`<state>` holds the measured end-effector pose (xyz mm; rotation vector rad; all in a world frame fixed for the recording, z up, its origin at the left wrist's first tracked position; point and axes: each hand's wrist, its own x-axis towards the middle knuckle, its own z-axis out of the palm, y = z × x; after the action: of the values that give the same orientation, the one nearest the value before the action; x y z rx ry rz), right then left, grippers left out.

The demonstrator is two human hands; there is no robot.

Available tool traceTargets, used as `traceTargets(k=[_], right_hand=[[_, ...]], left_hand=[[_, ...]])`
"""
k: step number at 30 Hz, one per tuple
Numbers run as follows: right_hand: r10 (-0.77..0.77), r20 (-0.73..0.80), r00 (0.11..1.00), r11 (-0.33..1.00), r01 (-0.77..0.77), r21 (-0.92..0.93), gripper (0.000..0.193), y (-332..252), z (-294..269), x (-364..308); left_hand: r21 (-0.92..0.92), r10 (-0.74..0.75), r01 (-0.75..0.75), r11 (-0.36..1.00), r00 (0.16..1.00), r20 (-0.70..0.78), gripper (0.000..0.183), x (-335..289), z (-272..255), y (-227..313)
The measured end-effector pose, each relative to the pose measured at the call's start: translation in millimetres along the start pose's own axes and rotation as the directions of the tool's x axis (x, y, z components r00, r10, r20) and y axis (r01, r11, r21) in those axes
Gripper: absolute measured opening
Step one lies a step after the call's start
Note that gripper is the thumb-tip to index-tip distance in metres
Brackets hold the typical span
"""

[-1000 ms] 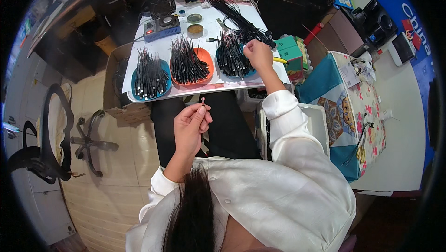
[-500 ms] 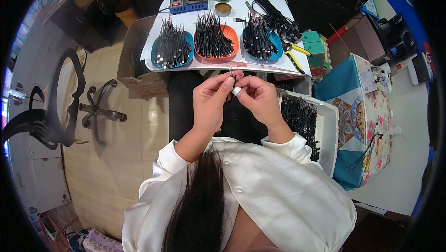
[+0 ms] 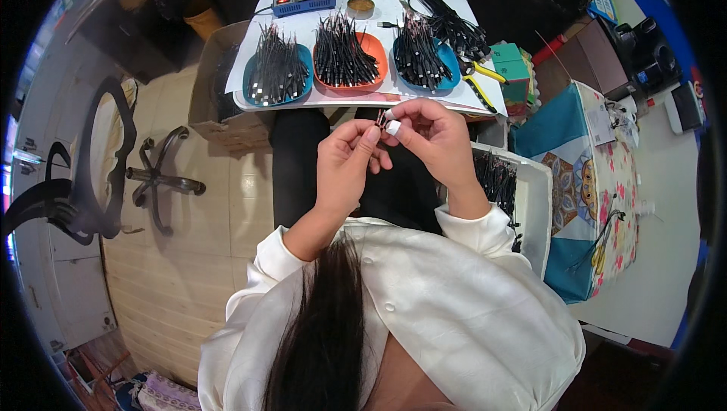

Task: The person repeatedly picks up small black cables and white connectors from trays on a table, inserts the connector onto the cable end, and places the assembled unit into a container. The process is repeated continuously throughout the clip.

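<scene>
In front of my lap, my left hand (image 3: 342, 169) pinches a short dark cable between thumb and fingers. Its thin stripped wire ends (image 3: 381, 116) stick up past the fingertips. My right hand (image 3: 445, 142) closes thumb and index finger at those wires, and both of these fingertips wear white covers. Most of the cable is hidden by my fingers. Beyond the hands, on the white table (image 3: 356, 101), black cables fill a left blue bowl (image 3: 307, 70), an orange bowl (image 3: 375, 48) and a right blue bowl (image 3: 451, 63).
A blue soldering device (image 3: 304, 2) and a round tin (image 3: 361, 7) stand at the back. Yellow-handled pliers (image 3: 480, 93) lie on the table's right edge near a bundle of black cables (image 3: 447, 21). A white crate (image 3: 538, 199) of cables stands right, a cardboard box (image 3: 208, 108) left.
My right hand has risen slightly and shifted right, its index finger now lifted over the wires. The left hand stays nearly in place with the cable. The view has shifted slightly.
</scene>
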<state>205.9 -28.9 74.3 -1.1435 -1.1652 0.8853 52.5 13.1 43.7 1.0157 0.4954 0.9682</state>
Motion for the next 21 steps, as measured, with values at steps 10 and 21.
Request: traceTargets(k=[10,21], right_hand=[[0.116,0.077,0.990,0.932,-0.135,0.336,0.009,22.3,3.5,4.8],[0.101,0.053,0.993,0.951,-0.113,0.288,0.012,19.8,-2.0,3.8]], left_hand=[[-0.274,-0.098,0.109,0.956,0.994,0.053,0.017,3.4,-2.0,-2.0],[-0.224,-0.112,0.126,0.966,0.991,0.075,0.018,6.6,-2.1,-0.8]])
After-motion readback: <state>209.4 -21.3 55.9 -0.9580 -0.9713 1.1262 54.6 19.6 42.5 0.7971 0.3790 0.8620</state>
